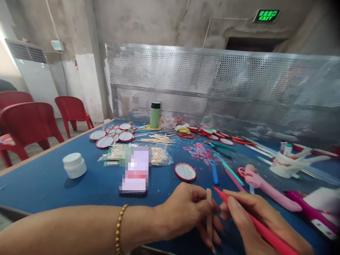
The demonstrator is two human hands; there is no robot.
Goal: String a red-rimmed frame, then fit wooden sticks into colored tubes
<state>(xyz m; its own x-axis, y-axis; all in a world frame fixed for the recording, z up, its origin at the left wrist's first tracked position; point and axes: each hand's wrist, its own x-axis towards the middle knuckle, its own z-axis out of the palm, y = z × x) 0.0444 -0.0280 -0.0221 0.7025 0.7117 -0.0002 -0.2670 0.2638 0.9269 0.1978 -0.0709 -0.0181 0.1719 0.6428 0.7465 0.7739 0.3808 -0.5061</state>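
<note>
Head view, near edge of the blue counter. My left hand pinches a thin wooden stick between thumb and fingers, closed around it; the stick stands nearly upright, its long axis running from the near edge toward the far edge, upper tip just above the fingers and lower end dropping below the hand. My right hand is closed on a red pen, whose long axis runs diagonally from the near right corner up toward the stick, tip pointing left and ending just beside the stick's upper part; I cannot tell whether tip and stick touch. The two hands lie close together, fingers almost meeting, with the stick between them and the left hand the one that carries it. Farther along the counter, well apart from the hands, I see a phone lying flat, a small white jar toward the left edge, a round red-rimmed disc, a bag of wooden sticks and a green bottle near the far edge.
</note>
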